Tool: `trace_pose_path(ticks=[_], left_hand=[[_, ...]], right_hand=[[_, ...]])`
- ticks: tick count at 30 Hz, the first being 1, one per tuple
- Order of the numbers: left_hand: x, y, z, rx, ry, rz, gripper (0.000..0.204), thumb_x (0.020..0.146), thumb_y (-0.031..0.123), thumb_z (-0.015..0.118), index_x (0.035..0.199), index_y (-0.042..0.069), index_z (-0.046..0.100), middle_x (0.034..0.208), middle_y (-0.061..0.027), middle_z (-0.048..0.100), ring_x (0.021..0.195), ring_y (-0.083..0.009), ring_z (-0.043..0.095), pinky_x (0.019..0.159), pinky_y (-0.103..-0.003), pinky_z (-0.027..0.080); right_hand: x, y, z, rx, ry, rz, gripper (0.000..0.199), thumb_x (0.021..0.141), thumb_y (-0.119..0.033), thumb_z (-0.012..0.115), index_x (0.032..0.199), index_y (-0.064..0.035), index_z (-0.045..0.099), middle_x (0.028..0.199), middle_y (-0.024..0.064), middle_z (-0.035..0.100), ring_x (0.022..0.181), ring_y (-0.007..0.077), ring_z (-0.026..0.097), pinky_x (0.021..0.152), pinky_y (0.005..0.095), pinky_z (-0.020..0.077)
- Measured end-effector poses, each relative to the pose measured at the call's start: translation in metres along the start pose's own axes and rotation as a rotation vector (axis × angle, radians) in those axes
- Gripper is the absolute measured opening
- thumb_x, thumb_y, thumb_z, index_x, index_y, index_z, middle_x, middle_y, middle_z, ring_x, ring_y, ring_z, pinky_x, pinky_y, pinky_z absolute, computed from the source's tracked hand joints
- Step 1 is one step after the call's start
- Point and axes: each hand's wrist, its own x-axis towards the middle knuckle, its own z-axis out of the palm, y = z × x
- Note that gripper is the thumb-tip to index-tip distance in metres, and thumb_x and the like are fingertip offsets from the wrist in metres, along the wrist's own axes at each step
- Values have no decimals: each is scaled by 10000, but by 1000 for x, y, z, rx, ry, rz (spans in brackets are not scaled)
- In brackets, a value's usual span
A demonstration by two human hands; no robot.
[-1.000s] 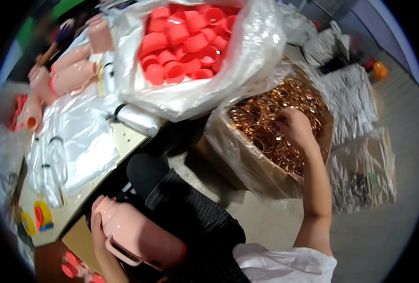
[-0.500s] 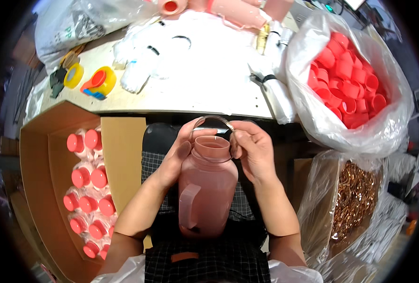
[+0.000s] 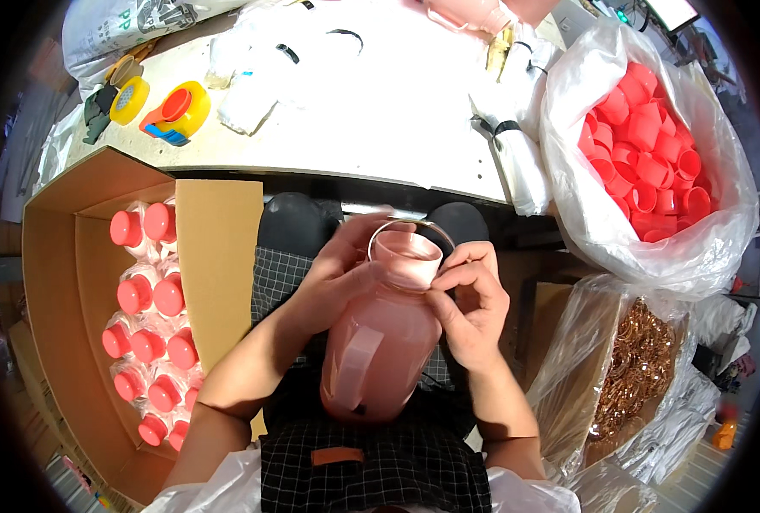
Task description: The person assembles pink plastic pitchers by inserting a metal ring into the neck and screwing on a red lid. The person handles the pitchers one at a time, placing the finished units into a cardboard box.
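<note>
The left hand (image 3: 337,278) grips the pink bottle (image 3: 380,342) by its shoulder. The right hand (image 3: 474,308) pinches a metal ring (image 3: 410,227) around the bottle's neck.

Bottle (image 3: 380,342) upright on the lap between left hand (image 3: 341,278) and right hand (image 3: 470,308), ring (image 3: 410,227) around its neck. Left, box (image 3: 55,256) of capped bottles (image 3: 153,299); right, bag of caps (image 3: 645,145), bag of rings (image 3: 636,368) below it. Behind, table (image 3: 354,137) with tape dispenser (image 3: 174,111).

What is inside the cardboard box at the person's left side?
The cardboard box holds rows of wrapped bottles with red caps. Only their tops show; the bottle bodies below are hidden.
</note>
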Motion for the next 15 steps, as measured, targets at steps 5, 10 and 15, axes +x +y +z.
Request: trace_pose_path(ticks=[5,10,15], left_hand=[[-9,6,8,-22,213,-134,508,1014,154,581,1467,19,395,1364,-140,567,1226,-202,574,1058,-348,458],[-32,4,12,66,247,-62,435,1030,140,550,1414,-18,420,1334,-135,570,1227,-177,564,1053,-327,459],[-44,-1,14,117,273,-19,401,1037,137,540,1387,-22,428,1333,-137,560,1245,-169,545,1061,-324,451]], right_hand=[[-8,7,30,226,252,139,156,858,15,728,860,-38,581,1009,47,488,887,98,465,793,228,387],[-17,4,31,139,176,65,169,866,62,684,824,-41,558,972,44,487,752,65,418,671,198,345],[-17,5,33,191,117,114,189,844,121,581,914,-49,538,1004,50,496,905,88,448,801,236,395]])
